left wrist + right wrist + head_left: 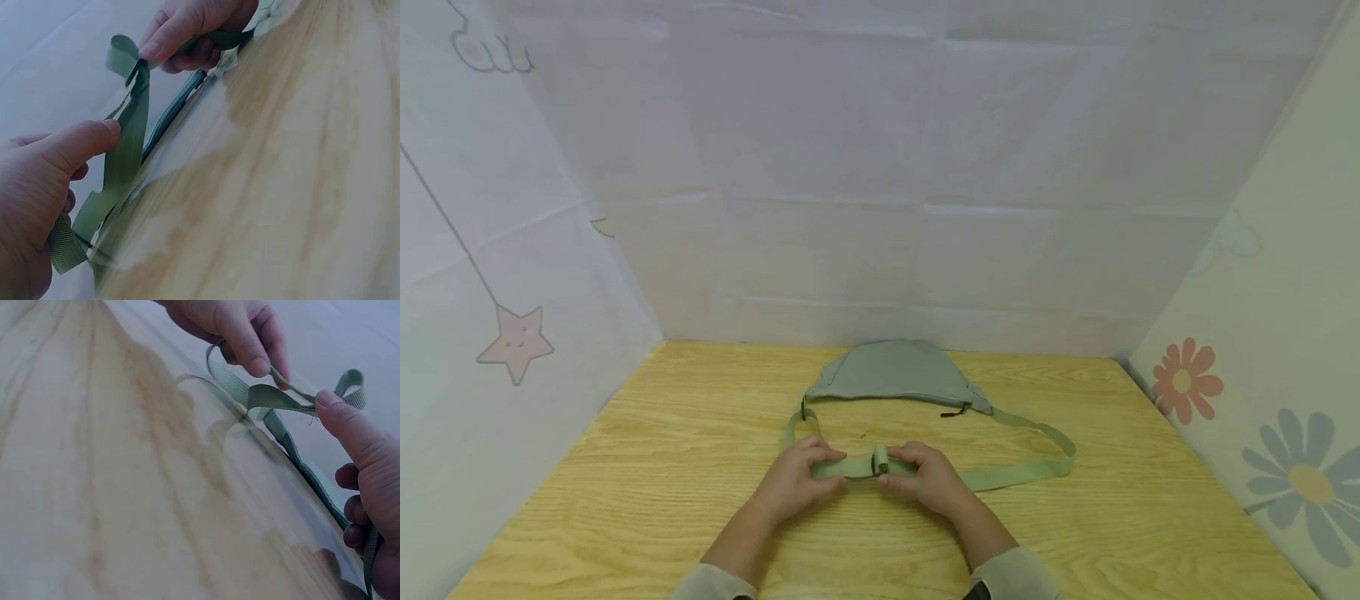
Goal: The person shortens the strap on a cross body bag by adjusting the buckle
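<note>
Head view: a grey-green waist bag (898,371) lies at the far middle of the wooden table (1112,533), its dark zipper pull (953,412) hanging at the near right edge. The light green strap (1022,475) curves out to the right and returns across the near side. The left hand (801,475) pinches the strap between thumb and fingers, left of a dark slider (875,464); the right hand (928,479) pinches it just right of the slider, where a small webbing loop (882,455) stands up. Both wrist views show the held section raised above the tabletop
</note>
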The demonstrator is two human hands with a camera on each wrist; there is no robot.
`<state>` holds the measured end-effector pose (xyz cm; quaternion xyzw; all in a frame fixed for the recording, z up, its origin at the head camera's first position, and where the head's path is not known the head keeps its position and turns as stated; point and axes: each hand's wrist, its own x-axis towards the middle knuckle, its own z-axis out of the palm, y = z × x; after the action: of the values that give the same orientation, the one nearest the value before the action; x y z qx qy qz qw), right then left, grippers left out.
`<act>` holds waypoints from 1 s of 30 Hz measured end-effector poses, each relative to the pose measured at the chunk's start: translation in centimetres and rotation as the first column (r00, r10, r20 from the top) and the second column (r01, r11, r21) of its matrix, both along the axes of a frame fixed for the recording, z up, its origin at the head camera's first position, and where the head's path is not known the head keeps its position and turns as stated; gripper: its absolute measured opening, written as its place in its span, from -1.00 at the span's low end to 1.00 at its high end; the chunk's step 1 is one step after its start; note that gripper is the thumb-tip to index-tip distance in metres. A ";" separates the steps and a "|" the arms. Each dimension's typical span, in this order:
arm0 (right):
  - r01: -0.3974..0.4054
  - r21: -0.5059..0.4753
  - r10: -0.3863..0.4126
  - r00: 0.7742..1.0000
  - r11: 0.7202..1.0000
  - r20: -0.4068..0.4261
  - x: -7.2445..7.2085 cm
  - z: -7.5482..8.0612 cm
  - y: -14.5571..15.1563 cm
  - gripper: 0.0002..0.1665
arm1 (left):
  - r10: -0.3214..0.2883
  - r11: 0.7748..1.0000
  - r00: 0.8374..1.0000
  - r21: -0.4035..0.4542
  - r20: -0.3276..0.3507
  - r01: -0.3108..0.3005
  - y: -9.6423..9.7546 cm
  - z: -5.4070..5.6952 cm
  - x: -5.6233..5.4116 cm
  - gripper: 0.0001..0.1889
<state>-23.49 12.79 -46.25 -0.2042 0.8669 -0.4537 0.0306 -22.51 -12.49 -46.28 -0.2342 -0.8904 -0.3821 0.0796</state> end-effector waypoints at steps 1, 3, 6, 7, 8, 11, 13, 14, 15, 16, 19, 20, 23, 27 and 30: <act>0.007 0.006 -0.007 1.000 1.000 -0.006 0.0 0.0 0.0 -0.40 | 0.009 1.000 1.000 0.007 0.007 -0.009 -0.2 0.0 0.0 -0.65; 0.022 0.010 -0.022 1.000 1.000 -0.012 0.0 0.0 0.1 -0.41 | 0.023 1.000 1.000 0.016 0.015 -0.023 -0.5 -0.1 -0.1 -0.66; 0.022 0.009 -0.022 1.000 1.000 -0.018 0.0 0.0 0.1 -0.41 | 0.025 0.999 0.999 0.027 0.023 -0.025 -0.9 -0.1 -0.1 -0.66; 0.019 0.005 -0.019 1.000 1.000 -0.016 0.0 0.1 0.1 -0.41 | 0.021 0.999 1.000 0.025 0.021 -0.021 -1.0 -0.1 -0.1 -0.66; 0.016 0.000 -0.016 1.000 1.000 -0.012 0.0 0.1 0.0 -0.41 | 0.017 1.000 1.000 0.021 0.020 -0.018 -1.0 -0.1 0.0 -0.66; 0.013 -0.002 -0.013 1.000 1.000 -0.005 0.0 0.1 0.0 -0.41 | 0.009 1.000 1.000 0.021 0.023 -0.010 -1.1 0.1 0.0 -0.66; 0.015 0.000 -0.015 1.000 1.000 -0.004 0.0 0.1 0.0 -0.40 | 0.013 1.000 1.000 0.018 0.029 -0.013 -1.1 0.1 0.0 -0.66; 0.015 0.001 -0.015 1.000 1.000 -0.003 0.0 0.1 0.0 -0.40 | 0.018 1.000 0.999 0.015 0.031 -0.018 -1.1 0.1 0.0 -0.65; 0.015 0.002 -0.015 1.000 1.000 0.000 0.0 0.1 0.1 -0.40 | 0.021 1.000 0.999 0.014 0.034 -0.021 -1.2 0.2 0.0 -0.65; 0.014 0.002 -0.014 1.000 1.000 0.001 0.0 0.1 0.1 -0.40 | 0.023 1.000 0.999 0.014 0.040 -0.024 -1.2 0.2 0.0 -0.64; 0.000 0.000 0.000 1.000 1.000 0.005 0.0 0.0 0.2 -0.40 | 0.025 1.000 0.998 0.017 0.058 -0.026 -1.5 0.3 0.0 -0.63; -0.004 -0.005 0.004 1.000 1.000 0.010 -0.1 0.0 0.2 -0.40 | 0.025 0.999 0.998 0.018 0.061 -0.026 -1.6 0.3 0.0 -0.63; -0.011 -0.017 0.011 1.000 1.000 0.022 -0.1 0.0 0.2 -0.40 | 0.030 0.999 0.998 0.018 0.064 -0.031 -1.9 0.2 0.0 -0.63; -0.011 -0.027 0.012 0.999 1.000 0.035 -0.2 0.0 0.3 -0.40 | 0.052 0.998 0.997 0.017 0.054 -0.053 -2.5 0.1 -0.1 -0.64; -0.015 -0.022 0.016 0.999 1.000 0.037 -0.2 -0.1 0.3 -0.41 | 0.069 0.997 0.997 0.019 0.038 -0.070 -2.9 0.0 -0.1 -0.64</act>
<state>-23.73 13.12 -46.36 -0.2027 0.8596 -0.4667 0.0480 -22.63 -15.42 -46.32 -0.1951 -0.8955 -0.3923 0.0784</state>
